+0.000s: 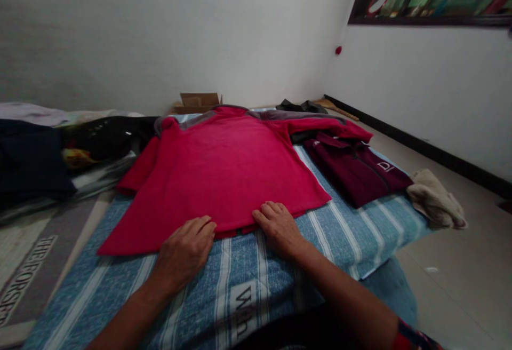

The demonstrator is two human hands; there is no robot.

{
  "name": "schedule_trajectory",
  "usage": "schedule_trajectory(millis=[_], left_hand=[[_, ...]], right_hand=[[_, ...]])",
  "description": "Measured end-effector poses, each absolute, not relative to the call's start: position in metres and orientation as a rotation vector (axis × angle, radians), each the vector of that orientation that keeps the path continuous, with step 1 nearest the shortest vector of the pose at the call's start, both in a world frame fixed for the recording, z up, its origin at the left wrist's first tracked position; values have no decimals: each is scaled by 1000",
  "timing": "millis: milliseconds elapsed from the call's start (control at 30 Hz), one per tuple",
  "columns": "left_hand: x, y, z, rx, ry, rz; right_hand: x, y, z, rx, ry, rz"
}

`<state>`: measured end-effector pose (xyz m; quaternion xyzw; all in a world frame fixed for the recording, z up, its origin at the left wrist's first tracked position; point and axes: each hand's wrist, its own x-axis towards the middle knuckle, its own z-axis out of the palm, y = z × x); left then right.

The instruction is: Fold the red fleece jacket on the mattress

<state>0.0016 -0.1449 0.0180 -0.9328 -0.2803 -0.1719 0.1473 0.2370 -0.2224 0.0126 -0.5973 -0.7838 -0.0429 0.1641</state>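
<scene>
Head view: I see both hands at the red top's (224, 171) hem.
Left hand (186, 251): fingers together, flat.
Right hand (280, 227): fingers together, flat.
Risk: I judge the hem could bunch if I drag unevenly.

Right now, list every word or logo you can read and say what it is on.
"THE FORSER...", cut off at the frame edge: grey mat.
"Wh...", partly hidden: blue striped blanket.
White logo like "D", rest unclear: maroon jacket.
Red garment: no text visible.
</scene>
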Motion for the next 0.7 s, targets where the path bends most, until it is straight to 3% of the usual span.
schedule_trajectory(millis=[700], left_hand=[[-10, -138, 22, -2799, -733, -419]], right_hand=[[240, -214, 18, -1774, -2234, -82]])
